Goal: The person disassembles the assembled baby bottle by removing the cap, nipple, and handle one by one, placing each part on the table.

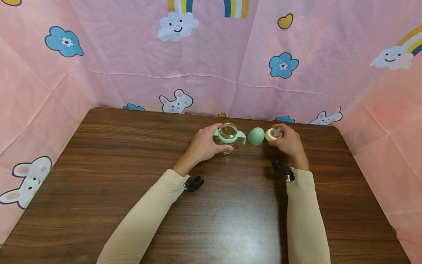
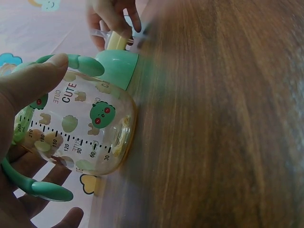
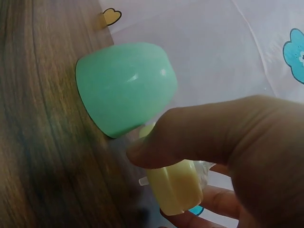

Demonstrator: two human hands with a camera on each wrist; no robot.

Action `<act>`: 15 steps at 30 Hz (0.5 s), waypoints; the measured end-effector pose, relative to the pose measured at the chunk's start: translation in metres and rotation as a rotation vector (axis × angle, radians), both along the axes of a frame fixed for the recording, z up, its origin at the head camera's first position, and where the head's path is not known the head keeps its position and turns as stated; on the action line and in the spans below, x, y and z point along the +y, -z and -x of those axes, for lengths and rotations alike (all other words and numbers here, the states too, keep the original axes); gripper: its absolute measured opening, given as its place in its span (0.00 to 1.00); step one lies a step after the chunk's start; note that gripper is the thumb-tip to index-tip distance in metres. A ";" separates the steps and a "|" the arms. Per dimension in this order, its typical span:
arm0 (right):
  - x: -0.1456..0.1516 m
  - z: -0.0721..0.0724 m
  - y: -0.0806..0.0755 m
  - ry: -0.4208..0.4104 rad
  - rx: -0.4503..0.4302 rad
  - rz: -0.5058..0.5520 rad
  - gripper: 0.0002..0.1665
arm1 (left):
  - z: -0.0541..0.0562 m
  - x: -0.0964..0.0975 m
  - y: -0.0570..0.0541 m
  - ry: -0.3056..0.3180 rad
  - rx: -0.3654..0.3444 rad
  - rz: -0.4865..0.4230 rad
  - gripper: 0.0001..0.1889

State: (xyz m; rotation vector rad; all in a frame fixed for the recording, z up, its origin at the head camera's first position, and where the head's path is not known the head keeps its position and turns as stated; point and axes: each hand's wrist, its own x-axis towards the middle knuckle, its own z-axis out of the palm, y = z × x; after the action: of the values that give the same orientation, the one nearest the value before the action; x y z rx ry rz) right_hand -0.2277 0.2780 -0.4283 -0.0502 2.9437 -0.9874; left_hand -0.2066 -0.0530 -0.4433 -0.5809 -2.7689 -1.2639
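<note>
My left hand [image 1: 205, 143] grips a clear baby bottle [image 1: 228, 132] with an uncovered threaded mouth and green side handles. In the left wrist view the bottle [image 2: 78, 126] shows a printed scale and cartoon faces, its base right at the table top; the thumb lies over the handle ring and the other fingers are behind. To the right, my right hand [image 1: 290, 142] pinches a pale yellow bottle collar [image 3: 175, 185] with a clear spout, close over the table. Between the hands stands a green dome-shaped cap [image 1: 256, 136], rim down, right beside the collar.
All of this is near the back edge of a brown wooden table [image 1: 230, 205]. A pink printed cloth [image 1: 217, 47] hangs behind the table and along both sides. Black wrist mounts [image 1: 193, 183] sit at both sleeve cuffs.
</note>
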 end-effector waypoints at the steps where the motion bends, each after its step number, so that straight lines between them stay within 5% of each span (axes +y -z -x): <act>1: 0.000 0.000 0.001 0.000 -0.003 -0.002 0.41 | 0.000 0.000 0.000 0.000 -0.001 0.001 0.45; 15: 0.001 0.000 0.003 0.003 -0.028 -0.022 0.44 | -0.001 0.000 -0.002 -0.002 -0.009 -0.004 0.46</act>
State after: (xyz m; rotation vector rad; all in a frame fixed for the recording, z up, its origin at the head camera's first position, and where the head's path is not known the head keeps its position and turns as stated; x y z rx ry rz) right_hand -0.2277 0.2788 -0.4311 -0.0310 2.9300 -0.9485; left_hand -0.2055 -0.0528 -0.4417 -0.5732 -2.7729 -1.2737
